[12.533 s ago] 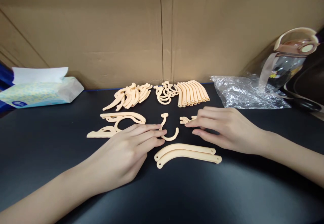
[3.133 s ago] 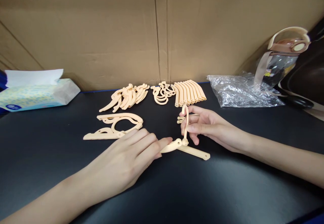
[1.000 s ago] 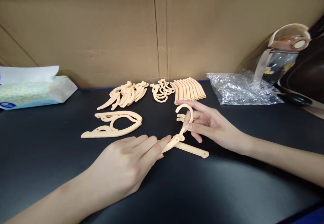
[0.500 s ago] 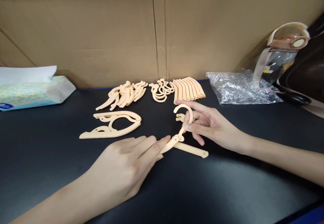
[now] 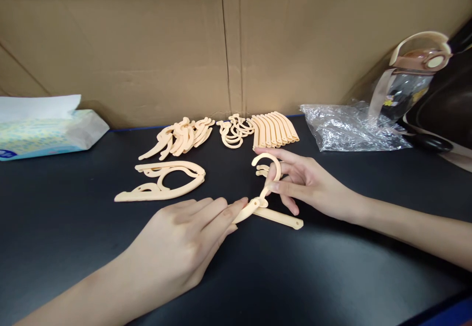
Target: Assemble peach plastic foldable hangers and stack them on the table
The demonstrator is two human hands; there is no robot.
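Between my hands is a cream plastic hanger arm with a curved hanger hook joined at its end. My left hand is closed on the arm, covering most of it. Thumb and fingers of my right hand pinch the hook's stem. Just under the joint, a straight hanger arm piece lies on the black table. Small cream pieces show partly behind my right fingers. Left of these, a folded hanger rests flat, its hook tucked between its arms.
Along the back lie a heap of hanger arms, several loose hooks and a row of curved arms. A tissue pack sits at left. Crumpled clear plastic and a drinking bottle stand at right, before a cardboard wall.
Almost nothing differs. The hook has tilted very slightly down and left in my right hand; both grips stay the same.
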